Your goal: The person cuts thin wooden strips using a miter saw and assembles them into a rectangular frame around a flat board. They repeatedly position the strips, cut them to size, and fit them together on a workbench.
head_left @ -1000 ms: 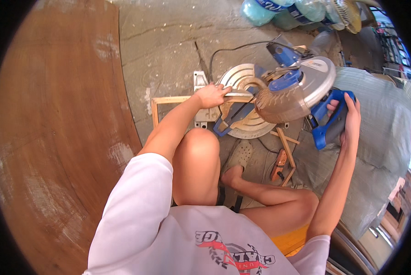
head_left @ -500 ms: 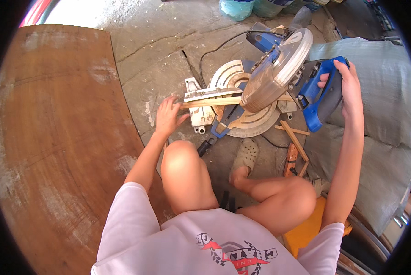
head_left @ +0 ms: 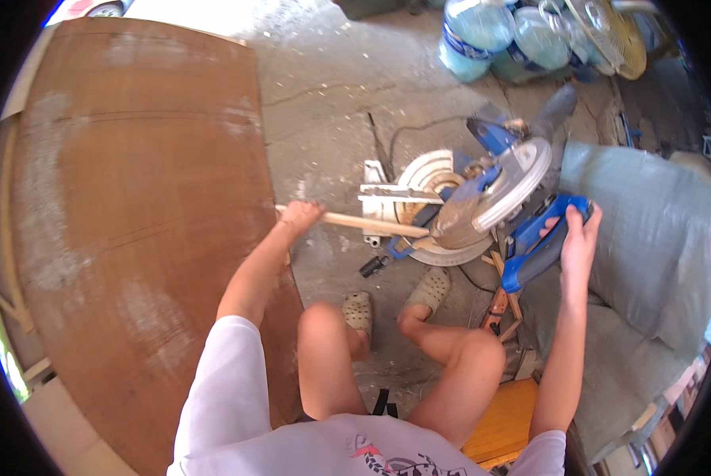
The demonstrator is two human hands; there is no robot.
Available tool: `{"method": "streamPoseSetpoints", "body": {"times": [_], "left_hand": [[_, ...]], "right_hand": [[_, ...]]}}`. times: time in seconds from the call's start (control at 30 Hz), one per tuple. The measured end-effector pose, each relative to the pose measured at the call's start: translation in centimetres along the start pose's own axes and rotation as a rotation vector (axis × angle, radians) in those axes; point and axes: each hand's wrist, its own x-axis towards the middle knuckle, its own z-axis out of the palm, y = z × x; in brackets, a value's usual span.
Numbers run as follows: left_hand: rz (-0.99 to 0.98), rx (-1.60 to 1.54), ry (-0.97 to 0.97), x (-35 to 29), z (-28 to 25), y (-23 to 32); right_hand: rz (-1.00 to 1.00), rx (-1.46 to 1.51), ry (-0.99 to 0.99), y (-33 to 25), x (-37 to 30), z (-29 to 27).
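Note:
My left hand (head_left: 301, 214) is closed around a narrow wooden strip (head_left: 371, 224). One end of the strip sticks out past my fist over the brown board; the other reaches in under the blade guard of a blue miter saw (head_left: 494, 194). The strip lies at a slant, apart from the saw's metal fence (head_left: 395, 193). My right hand (head_left: 579, 238) grips the saw's blue handle (head_left: 542, 242), and the saw head is raised. Where the strip ends, behind the guard, is hidden.
A large brown board (head_left: 149, 222) takes up the left side. Grey sheeting (head_left: 633, 238) covers things at right. Big water bottles (head_left: 474, 36) stand at the far right. Wood offcuts (head_left: 514, 309) and an orange power strip (head_left: 495, 308) lie near my feet, with a cable on the floor.
My view has shifted. The strip was along the fence; now my left hand holds it angled away from the fence and pulled out to the left. My right hand stays on the handle.

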Motion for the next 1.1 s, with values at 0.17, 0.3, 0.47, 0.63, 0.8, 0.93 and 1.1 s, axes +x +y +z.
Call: {"method": "streamPoseSetpoints", "body": {"times": [0.17, 0.3, 0.47, 0.63, 0.8, 0.93, 1.1], "left_hand": [[-0.076, -0.046, -0.152, -11.6, -9.9, 2.9], [-0.153, -0.248, -0.148, -25.1, -19.5, 4.5], [-0.332, -0.47, -0.064, -42.2, -29.8, 5.0], [-0.647, -0.779, 0.305, -53.1, -35.7, 5.6], [-0.863, -0.979, 0.692, -54.7, -38.7, 5.3], [-0.777, -1.115, 0.873, -52.4, -41.9, -1.0], [-0.592, -1.142, 0.981, -50.8, -48.4, -13.0]], "right_hand": [[-0.064, -0.313, 0.081, 1.2, -0.1, -0.2], [0.004, -0.535, 0.01, 0.3, -5.1, -2.4], [0.449, -0.31, -0.364, -3.9, -17.2, -7.7], [0.481, -0.23, -0.607, -5.8, -25.9, -10.9], [-0.112, -0.865, -0.769, -8.4, -25.0, -7.6], [-0.113, -1.006, -0.658, -21.3, -22.0, 2.3], [-0.482, -0.771, -0.519, -42.0, -20.9, 19.3]]}}
